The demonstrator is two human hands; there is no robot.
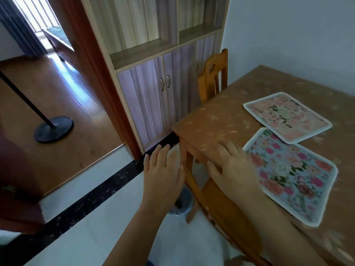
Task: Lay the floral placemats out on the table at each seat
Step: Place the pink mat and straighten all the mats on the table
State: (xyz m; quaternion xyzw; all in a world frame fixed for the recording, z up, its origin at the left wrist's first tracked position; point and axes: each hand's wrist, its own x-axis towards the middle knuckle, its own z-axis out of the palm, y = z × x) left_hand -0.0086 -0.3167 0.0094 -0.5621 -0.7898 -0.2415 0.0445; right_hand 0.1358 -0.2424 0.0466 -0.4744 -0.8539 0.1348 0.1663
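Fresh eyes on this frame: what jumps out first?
Two floral mats lie on the table at right: the pink mat farther back, the blue mat nearer. Both hands are spread open mid-frame: the right hand over the table edge beside the blue mat, the left hand off the table, over the floor.

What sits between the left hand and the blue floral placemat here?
Head view: from the left hand, the wooden table leg, then the right hand, spread over the edge beside the blue floral placemat.

Glossy wooden table, seemingly cloth floral placemats, varnished wooden chair.
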